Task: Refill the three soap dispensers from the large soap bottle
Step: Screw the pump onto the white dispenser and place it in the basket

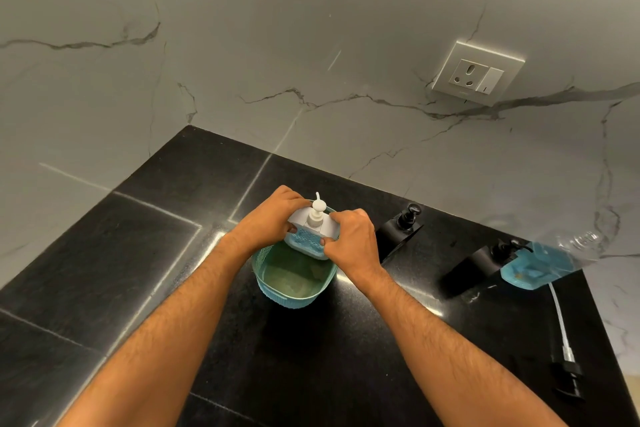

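A home bathroom or kitchen corner: polished black stone tabletop [180, 184] meeting grey-veined white marble wall tiles [277, 28], with a white wall socket and switch plate [477, 74], and black pump soap dispensers [401, 229].

Dim even light, glare streaks on black counter [194, 184], wide-angle bending at edges, slightly soft

Black stone counter [145, 253] with pale seams, meeting a grey marble-veined wall [277, 28] along its far edge and left edge. White socket plate with switch [477, 73] set in the wall above the counter's far right part. Teal perforated basket [277, 291] standing near the middle of the counter, well apart from its edges. The basket's floor looks greenish through its open top.
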`<state>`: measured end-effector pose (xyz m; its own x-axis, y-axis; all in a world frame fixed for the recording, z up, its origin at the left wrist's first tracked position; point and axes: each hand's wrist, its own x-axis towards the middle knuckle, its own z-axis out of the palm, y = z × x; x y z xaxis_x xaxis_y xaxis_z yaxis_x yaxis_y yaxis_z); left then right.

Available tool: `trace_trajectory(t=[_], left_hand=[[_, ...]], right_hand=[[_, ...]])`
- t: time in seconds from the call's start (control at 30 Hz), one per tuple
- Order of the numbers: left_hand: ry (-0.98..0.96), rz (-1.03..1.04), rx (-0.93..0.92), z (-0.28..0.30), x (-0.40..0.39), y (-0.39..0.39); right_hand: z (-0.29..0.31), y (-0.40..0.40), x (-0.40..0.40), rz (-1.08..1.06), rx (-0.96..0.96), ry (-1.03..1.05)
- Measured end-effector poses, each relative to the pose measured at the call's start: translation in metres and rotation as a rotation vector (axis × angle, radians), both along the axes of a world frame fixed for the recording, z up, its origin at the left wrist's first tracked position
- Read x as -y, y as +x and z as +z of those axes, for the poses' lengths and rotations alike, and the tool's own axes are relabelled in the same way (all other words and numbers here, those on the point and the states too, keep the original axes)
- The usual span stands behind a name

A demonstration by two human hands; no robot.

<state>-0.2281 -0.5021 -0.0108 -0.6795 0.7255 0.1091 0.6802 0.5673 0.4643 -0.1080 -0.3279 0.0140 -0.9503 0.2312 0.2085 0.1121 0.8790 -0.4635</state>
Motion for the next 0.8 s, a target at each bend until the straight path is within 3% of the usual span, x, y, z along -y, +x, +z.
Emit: trace_trajectory(t=[0.8], left_hand=[[-0.001,0.116,-0.036,0.011,-0.002,0.022]], right_hand=[[-0.003,0.007,-0.008,0.063,-0.001,0.016]])
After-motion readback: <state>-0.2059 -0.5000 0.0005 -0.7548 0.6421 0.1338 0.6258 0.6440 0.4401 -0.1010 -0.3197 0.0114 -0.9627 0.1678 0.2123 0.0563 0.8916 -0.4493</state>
